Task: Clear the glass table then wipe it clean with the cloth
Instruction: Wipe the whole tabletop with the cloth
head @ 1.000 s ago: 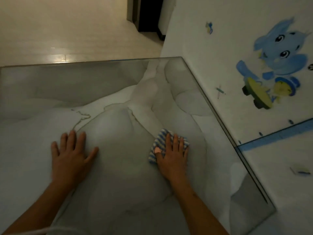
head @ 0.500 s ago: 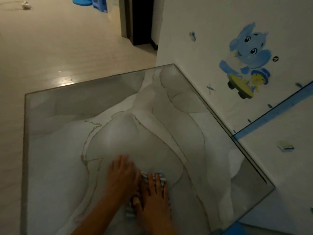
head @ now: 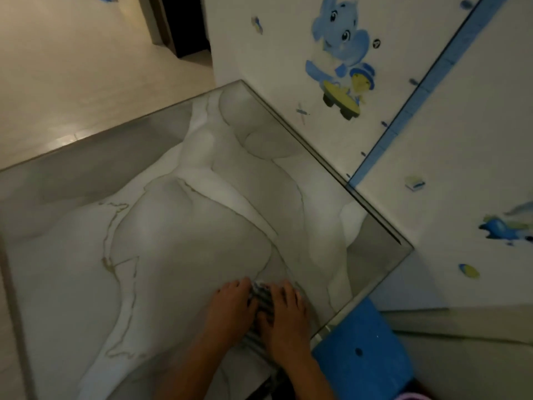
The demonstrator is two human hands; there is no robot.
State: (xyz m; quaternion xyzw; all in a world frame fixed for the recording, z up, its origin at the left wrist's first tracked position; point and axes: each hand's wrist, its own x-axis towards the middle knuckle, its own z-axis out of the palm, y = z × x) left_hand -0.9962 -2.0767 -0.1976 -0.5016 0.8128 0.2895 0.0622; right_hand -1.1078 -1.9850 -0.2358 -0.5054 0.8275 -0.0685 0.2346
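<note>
The glass table [head: 173, 226] with a grey-white marbled pattern fills the middle of the head view and carries nothing but the cloth. A blue-and-white striped cloth [head: 261, 298] lies near the table's front right corner. My left hand [head: 230, 310] rests flat on the cloth's left side, fingers straight. Pressing flat on the cloth's right side is my right hand [head: 285, 316]. The two hands lie side by side and hide most of the cloth.
A white wall [head: 432, 140] with blue cartoon stickers [head: 343, 56] runs along the table's right edge. A blue stool [head: 363, 350] stands at the front right corner. Pale floor [head: 72, 82] and a dark doorway [head: 184, 24] lie beyond the far edge.
My left hand moved from the bare glass onto the cloth beside my right hand. Both hands and the cloth shifted toward the front right corner. The view tilted.
</note>
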